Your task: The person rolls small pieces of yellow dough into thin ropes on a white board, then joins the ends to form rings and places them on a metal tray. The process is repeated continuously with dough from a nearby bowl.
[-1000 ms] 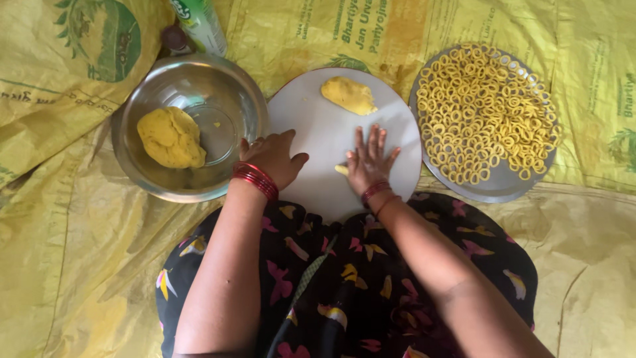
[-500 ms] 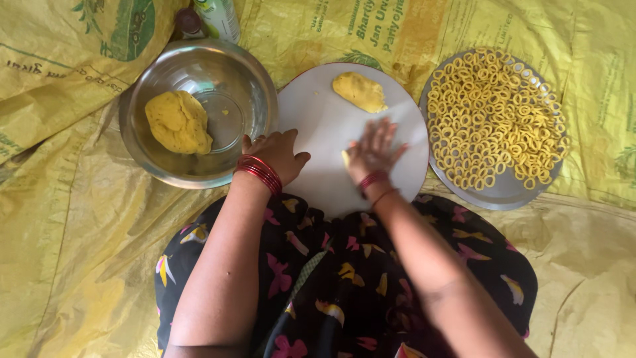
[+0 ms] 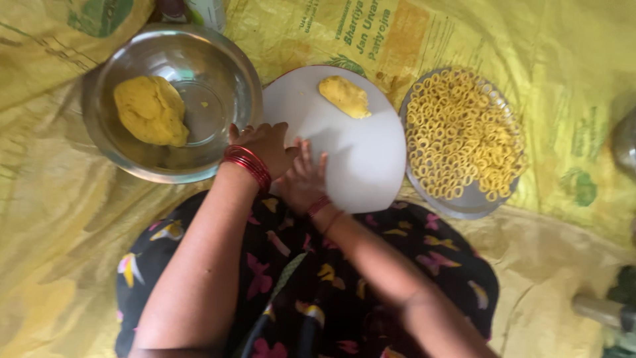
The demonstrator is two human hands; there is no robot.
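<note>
A round white board (image 3: 361, 159) lies in front of my lap. My right hand (image 3: 305, 178) presses flat on its near left part, fingers spread; anything under the palm is hidden. Just left of it, my left hand (image 3: 264, 146) with red bangles rests on the board's rim, fingers bent, nothing visible in it. A flattened lump of yellow dough (image 3: 344, 97) sits at the board's far edge, apart from both hands. A steel bowl (image 3: 218, 79) to the left holds a big ball of yellow dough (image 3: 151, 110).
A steel plate (image 3: 464, 207) heaped with several small yellow dough rings (image 3: 464, 132) stands right of the board. Everything sits on yellow printed sacking (image 3: 563, 99). A bottle (image 3: 192, 10) stands behind the bowl. Metal objects (image 3: 599, 311) show at the right edge.
My right hand has slid left and nearer to me across the board, close beside my left hand. The small dough bit seen by its fingers earlier is now out of sight.
</note>
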